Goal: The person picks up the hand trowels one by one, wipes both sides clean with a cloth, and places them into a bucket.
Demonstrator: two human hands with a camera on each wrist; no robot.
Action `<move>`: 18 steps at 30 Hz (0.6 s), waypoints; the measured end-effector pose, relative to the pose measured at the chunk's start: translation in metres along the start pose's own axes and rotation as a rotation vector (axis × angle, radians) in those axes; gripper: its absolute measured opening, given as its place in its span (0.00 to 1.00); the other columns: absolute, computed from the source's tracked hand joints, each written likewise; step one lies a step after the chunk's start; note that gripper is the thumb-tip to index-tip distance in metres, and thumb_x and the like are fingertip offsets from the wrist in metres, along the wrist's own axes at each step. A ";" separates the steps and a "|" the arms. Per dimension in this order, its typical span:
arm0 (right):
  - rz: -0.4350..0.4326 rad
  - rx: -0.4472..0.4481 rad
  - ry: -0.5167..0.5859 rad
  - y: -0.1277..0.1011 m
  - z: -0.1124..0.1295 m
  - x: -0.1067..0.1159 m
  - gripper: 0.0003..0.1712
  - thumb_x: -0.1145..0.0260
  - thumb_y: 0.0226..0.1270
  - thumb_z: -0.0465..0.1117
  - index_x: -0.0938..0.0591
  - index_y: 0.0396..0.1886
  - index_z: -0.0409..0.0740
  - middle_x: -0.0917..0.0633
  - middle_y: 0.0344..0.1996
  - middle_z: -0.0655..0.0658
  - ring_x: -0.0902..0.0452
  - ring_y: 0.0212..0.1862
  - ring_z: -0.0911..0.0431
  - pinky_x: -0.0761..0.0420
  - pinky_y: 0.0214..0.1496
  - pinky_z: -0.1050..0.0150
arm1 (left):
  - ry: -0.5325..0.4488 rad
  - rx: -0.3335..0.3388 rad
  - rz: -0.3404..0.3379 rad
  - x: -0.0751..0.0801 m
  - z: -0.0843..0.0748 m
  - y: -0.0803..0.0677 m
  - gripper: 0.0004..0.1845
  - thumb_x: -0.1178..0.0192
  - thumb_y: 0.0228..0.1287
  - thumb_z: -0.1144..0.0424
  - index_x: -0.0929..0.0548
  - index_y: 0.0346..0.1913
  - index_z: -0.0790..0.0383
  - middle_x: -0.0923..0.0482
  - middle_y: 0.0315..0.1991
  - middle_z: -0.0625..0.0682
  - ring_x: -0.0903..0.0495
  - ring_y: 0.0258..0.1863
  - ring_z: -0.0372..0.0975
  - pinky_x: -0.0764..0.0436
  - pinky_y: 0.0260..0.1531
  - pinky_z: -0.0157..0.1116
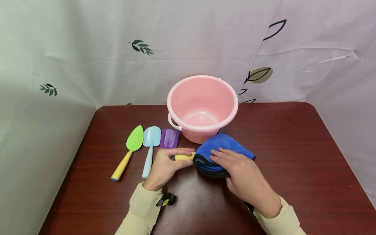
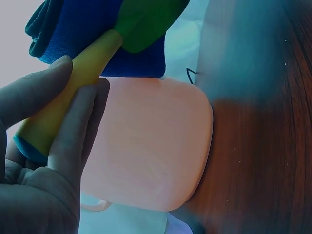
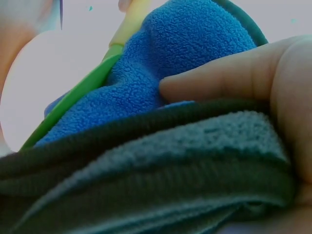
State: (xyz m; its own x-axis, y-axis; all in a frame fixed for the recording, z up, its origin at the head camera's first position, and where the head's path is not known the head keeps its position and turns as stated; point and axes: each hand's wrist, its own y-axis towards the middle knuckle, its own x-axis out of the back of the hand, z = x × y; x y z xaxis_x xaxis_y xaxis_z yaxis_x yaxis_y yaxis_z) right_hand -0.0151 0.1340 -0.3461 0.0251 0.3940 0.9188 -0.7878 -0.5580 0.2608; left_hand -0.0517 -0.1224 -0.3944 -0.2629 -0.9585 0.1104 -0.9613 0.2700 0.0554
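Observation:
My left hand (image 1: 180,157) grips the yellow handle (image 1: 183,157) of a toy garden tool. Its green head (image 2: 146,24) is wrapped in a blue fleece cloth (image 1: 218,147) with a dark edge. My right hand (image 1: 218,159) lies on top of the cloth with its fingers curled round the fold. In the right wrist view a finger (image 3: 229,73) presses into the blue cloth (image 3: 195,44), and the green blade (image 3: 73,97) shows beside it. A pink bucket (image 1: 202,107) stands just behind the cloth.
Three toy tools lie left of the bucket: a green trowel (image 1: 132,145) with a yellow handle, a light blue shovel (image 1: 150,143) and a purple scoop (image 1: 169,138). All rest on a dark red table (image 1: 293,147), with curtains hanging behind and on both sides.

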 end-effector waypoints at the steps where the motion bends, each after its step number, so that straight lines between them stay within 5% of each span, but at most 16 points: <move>1: 0.001 -0.005 0.005 0.000 -0.001 0.000 0.35 0.36 0.46 0.23 0.16 0.59 0.42 0.18 0.61 0.46 0.26 0.66 0.48 0.26 0.65 0.48 | 0.000 -0.002 -0.001 0.000 0.000 0.000 0.12 0.22 0.52 0.67 0.08 0.41 0.60 0.12 0.46 0.49 0.16 0.53 0.41 0.19 0.49 0.33; 18: -0.038 -0.121 0.015 0.000 -0.013 0.001 0.35 0.39 0.46 0.21 0.15 0.58 0.42 0.17 0.59 0.47 0.22 0.63 0.49 0.21 0.58 0.47 | -0.021 0.010 -0.037 0.001 -0.003 -0.001 0.11 0.23 0.50 0.71 0.09 0.39 0.63 0.12 0.45 0.51 0.16 0.52 0.43 0.18 0.45 0.33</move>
State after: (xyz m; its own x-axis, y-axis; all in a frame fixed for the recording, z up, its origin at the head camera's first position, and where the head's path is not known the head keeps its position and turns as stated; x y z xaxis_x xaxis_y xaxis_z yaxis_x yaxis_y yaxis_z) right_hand -0.0232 0.1438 -0.3490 0.0478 0.4242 0.9043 -0.8547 -0.4511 0.2568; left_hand -0.0511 -0.1237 -0.3917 -0.2291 -0.9695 0.0875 -0.9710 0.2340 0.0494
